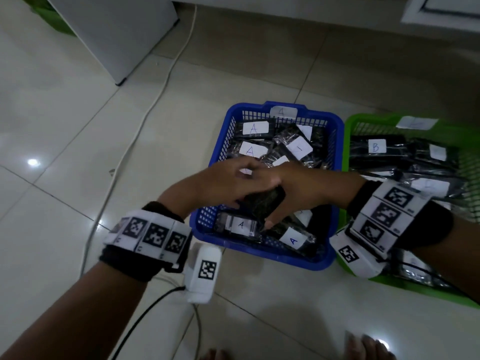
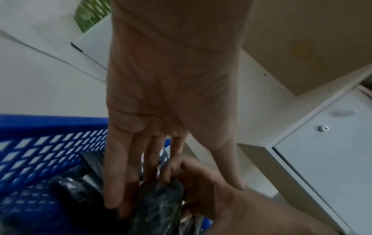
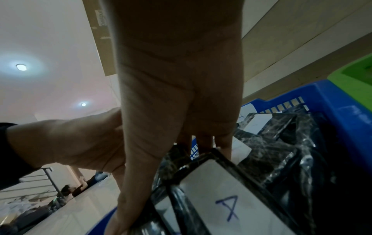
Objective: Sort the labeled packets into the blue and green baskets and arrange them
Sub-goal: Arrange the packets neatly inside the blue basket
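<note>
Dim, floor glare, blurred, edges warped

The basket marked A [image 1: 335, 141] sits on the floor [image 1: 78, 152]. Just right of it stands the second basket [image 1: 348, 136]. Packets [image 1: 253, 129] lie inside both.

2 baskets sit on the floor: 1 blue basket [image 1: 335, 141] and 1 green basket [image 1: 350, 126]. I count 5 white labels marked A on the packets [image 1: 255, 128] in the blue one, and 1 clear B label [image 1: 377, 146] in the green. 2 hands are in view.
</note>
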Available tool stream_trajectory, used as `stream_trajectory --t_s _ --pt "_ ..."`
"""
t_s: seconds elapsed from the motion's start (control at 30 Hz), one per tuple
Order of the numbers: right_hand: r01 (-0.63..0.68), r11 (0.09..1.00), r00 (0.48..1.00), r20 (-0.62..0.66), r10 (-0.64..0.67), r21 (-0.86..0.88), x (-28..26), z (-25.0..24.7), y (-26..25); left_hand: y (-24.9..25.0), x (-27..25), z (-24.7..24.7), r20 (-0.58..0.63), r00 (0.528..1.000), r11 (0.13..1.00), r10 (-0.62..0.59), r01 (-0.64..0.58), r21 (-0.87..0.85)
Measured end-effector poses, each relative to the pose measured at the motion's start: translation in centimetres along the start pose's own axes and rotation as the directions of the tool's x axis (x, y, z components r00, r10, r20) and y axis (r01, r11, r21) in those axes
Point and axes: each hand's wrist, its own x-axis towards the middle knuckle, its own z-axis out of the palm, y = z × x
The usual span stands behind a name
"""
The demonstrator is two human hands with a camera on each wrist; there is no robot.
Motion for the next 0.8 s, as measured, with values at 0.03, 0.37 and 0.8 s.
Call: stream_trajectory --t_s 0.03,0.37,0.8 --pt "0.007 1.000 1.000 -0.010 -0.007 -0.012 0.1 0.3 0.1 -0.5 0.3 0.5 -0.007 0.999 0.999 0.041 -0.041 0.006" --pt "-0.097 0.967 0.987 -0.149 0.063 -0.234 -1.7 -0.5 2.3 -5.1 1.6 1.0 -0.158 0.987 0.958 0.042 0.005 0.287" --pt "-0.209 0.958 0.976 -0.100 0.193 -0.196 -2.0 1.4 2.9 -5.1 1.6 1.0 -0.108 0.994 0.943 -0.035 0.069 0.325"
